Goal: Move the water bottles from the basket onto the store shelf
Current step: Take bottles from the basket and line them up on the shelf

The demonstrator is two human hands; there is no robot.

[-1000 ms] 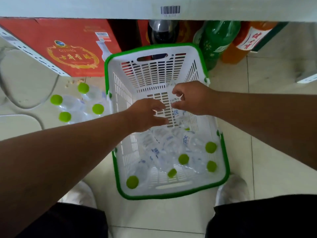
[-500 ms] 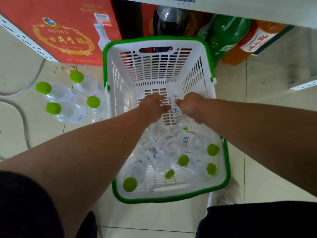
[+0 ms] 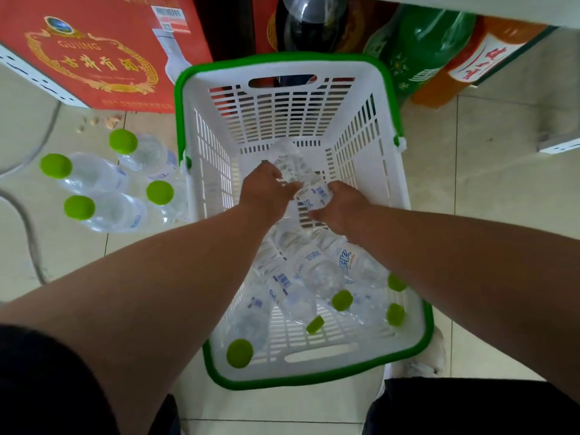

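A white basket (image 3: 389, 171) with a green rim stands on the floor below me. Several clear water bottles (image 3: 317, 271) with green caps lie in its near half. Both hands reach into the middle of the basket. One clear bottle (image 3: 295, 171) points away from me, its base toward the far wall. My left hand (image 3: 266, 193) grips its left side and my right hand (image 3: 339, 205) grips its labelled lower part. The store shelf's edge (image 3: 489, 7) shows only as a pale strip at the top right.
Several more green-capped water bottles (image 3: 103, 189) lie on the tiled floor left of the basket. A red carton (image 3: 94, 48) and large dark, green and orange drink bottles (image 3: 417, 48) stand behind it. A grey cable (image 3: 31, 233) curves at the far left. My shoes flank the basket's near end.
Both hands have gone deeper into the basket and closed on one bottle. The view has tilted down, so the shelf edge has slid to the top of the frame.
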